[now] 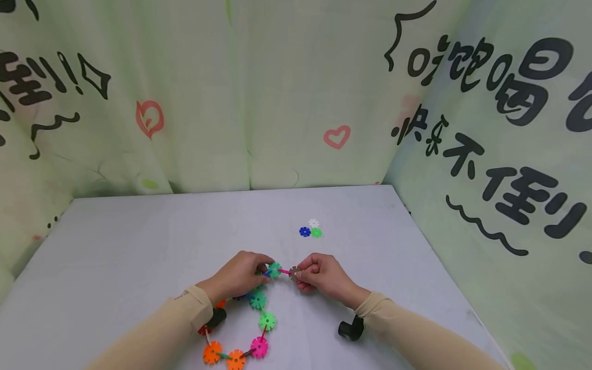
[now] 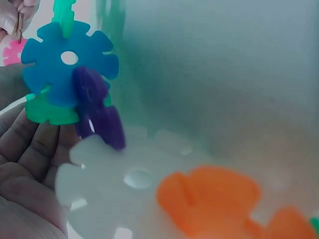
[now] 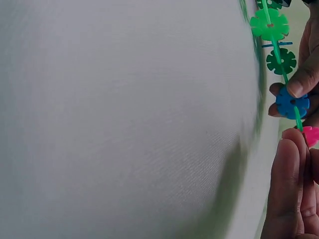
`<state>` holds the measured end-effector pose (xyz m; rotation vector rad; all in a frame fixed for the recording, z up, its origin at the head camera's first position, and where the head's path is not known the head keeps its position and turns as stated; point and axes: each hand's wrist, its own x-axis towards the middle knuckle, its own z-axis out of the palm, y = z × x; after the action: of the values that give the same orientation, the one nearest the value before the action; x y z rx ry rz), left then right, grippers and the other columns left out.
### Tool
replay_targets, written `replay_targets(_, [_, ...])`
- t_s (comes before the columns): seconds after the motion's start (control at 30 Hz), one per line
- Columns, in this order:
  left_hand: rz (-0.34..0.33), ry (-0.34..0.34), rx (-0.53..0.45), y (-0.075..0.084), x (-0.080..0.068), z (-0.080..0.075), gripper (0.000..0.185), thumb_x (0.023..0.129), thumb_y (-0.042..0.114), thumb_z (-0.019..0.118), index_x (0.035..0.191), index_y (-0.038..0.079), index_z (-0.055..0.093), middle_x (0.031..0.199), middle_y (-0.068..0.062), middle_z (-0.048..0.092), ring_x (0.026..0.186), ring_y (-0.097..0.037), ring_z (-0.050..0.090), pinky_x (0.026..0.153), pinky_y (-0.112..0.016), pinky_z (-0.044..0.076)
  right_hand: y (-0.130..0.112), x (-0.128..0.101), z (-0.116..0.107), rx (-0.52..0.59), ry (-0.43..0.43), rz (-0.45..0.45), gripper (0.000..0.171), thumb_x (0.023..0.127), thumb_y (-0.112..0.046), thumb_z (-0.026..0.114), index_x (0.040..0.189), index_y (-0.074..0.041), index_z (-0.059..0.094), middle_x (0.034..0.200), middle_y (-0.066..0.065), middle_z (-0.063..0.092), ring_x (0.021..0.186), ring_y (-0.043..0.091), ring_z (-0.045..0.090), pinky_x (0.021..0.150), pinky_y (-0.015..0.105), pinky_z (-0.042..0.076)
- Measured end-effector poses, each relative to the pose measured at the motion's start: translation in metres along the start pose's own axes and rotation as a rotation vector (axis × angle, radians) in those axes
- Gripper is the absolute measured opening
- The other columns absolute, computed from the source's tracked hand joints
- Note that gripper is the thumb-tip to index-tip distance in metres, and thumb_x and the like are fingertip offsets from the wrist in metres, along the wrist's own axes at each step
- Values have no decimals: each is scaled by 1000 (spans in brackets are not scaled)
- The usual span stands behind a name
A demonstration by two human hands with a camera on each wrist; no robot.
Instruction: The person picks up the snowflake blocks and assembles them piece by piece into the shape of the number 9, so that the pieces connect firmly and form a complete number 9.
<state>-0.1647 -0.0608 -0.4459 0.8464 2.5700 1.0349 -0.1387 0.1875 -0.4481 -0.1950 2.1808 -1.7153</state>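
A chain of notched plastic snowflake discs, linked edge to edge, curves over the table below my hands. My left hand [image 1: 240, 275] grips its upper end, near a teal-green disc [image 1: 275, 270] and a blue disc [image 2: 45, 59]. Joined to the green one is a pink disc [image 1: 284, 271], seen edge-on. My right hand [image 1: 326, 277] pinches a brown disc [image 1: 293, 273] against the pink disc's far edge; whether they interlock I cannot tell. In the left wrist view a purple disc [image 2: 97, 107], a white disc [image 2: 104, 184] and an orange disc [image 2: 214, 199] hang close by.
Beyond the hands lie a loose blue disc [image 1: 304, 232], a white disc [image 1: 313, 223] and a green disc [image 1: 316, 233]. The chain's lower part, with a magenta disc [image 1: 259, 347] and orange discs, rests on the white table [image 1: 139, 246]. Printed curtains [image 1: 277, 92] border the table.
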Motion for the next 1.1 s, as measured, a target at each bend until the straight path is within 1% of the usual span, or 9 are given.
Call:
replay_targets(0.27, [1,16,50,3,1,0,34,86,6,77,120,1,70,97,-4,72,85,-14,64,85,-39,54,1,0,4,-9,11,-12,17,91,-1,71,100,8,60,87,19,73,72,22,71,68,37,59])
replay_targets(0.5, [-24,28,68,4,0,2,35,86,7,78,120,1,70,95,-4,72,83,-14,62,85,-38,54,1,2,8,17,41,-18,16,90,1,71,100,9,61,87,20,73,73,21,71,67,36,59])
replay_targets(0.73, [-17,24,66,3,0,3,36,86,7,78,120,1,68,94,-5,71,82,-15,62,84,-39,54,-2,4,5,-13,-10,-41,16,92,0,69,102,9,60,89,23,72,75,24,72,68,37,59])
replay_targets(0.83, [-27,24,41,1,0,2,35,87,7,77,120,3,68,93,-3,69,81,-15,61,83,-38,54,-1,6,1,-21,-47,-42,17,93,-2,68,105,7,60,91,24,72,77,27,72,70,40,59])
replay_targets(0.97, [-41,24,15,-1,0,1,34,87,8,77,120,6,68,92,0,68,82,-15,61,83,-38,54,2,10,-13,-109,-105,-36,20,95,-9,69,110,2,63,91,18,73,79,29,71,72,39,59])
replay_targets(1.03, [-47,26,8,-1,-1,0,35,87,8,77,120,6,68,93,0,68,83,-15,61,83,-38,53,3,14,-24,-164,-115,-31,22,95,-11,69,112,1,63,89,15,73,80,28,71,73,38,58])
replay_targets(1.1, [-48,25,-2,-1,-1,0,35,87,8,77,120,6,68,93,0,68,84,-15,61,83,-38,53,5,19,-36,-212,-88,-21,23,95,-10,69,113,2,64,90,12,73,80,25,70,72,36,58])
